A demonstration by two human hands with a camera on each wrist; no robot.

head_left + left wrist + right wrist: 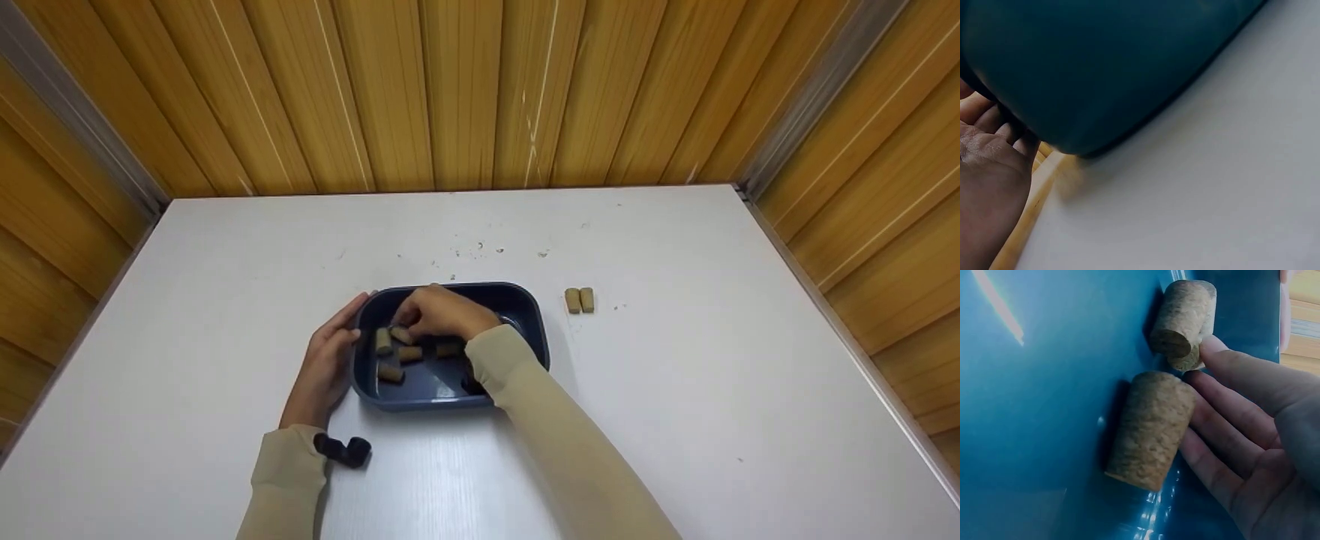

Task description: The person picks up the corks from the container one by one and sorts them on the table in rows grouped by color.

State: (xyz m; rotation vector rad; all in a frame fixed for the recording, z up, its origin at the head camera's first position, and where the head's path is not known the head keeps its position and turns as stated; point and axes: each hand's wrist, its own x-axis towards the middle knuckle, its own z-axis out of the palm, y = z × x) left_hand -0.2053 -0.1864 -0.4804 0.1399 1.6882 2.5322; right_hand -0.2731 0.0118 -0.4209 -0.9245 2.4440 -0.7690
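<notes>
A dark blue rectangular tray (442, 403) sits on the white table with several cork stoppers in it. Inside its far left part, my right hand (442, 311) pinches a cork stopper (401, 334) between thumb and fingers. In the right wrist view, that cork is partly hidden behind another cork (1180, 318), and a nearer cork (1151, 430) lies beside the fingers. Along the tray's left outer side, my left hand (328, 364) rests with fingers extended and its thumb at the rim. The left wrist view shows the left palm (991, 163) beside the tray's wall (1100, 67).
Two cork stoppers (580, 300) stand side by side on the table, right of the tray. Small crumbs (480, 246) are scattered behind the tray. Wood-patterned panels (457, 97) border the table (675, 405) at the back and sides.
</notes>
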